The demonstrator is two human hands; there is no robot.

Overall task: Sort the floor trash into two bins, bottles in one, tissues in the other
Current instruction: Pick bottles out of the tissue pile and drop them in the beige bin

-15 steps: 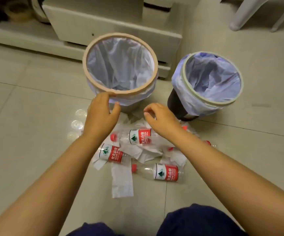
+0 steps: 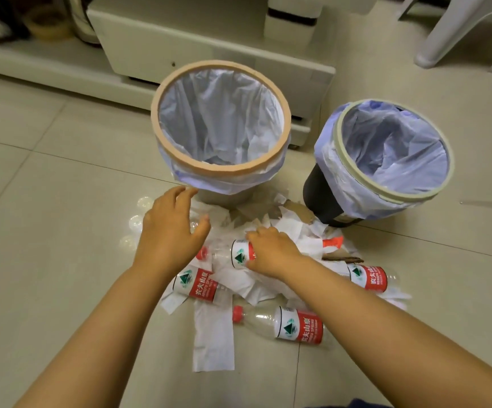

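Two bins (image 2: 224, 169) (image 2: 317, 195), four bottles (image 2: 238, 256) (image 2: 199, 285) (image 2: 297, 325) (image 2: 368, 278), perhaps a dozen tissue scraps (image 2: 213, 340).

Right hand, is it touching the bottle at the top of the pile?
Touching. The head view shows the right hand curled over the bottle, fingers above its label and thumb below.

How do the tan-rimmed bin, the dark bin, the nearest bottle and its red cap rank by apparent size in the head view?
1. tan-rimmed bin and dark bin: nearly alike; the tan-rimmed one looks slightly wider, but lens distortion makes that unsure.
2. nearest bottle
3. red cap
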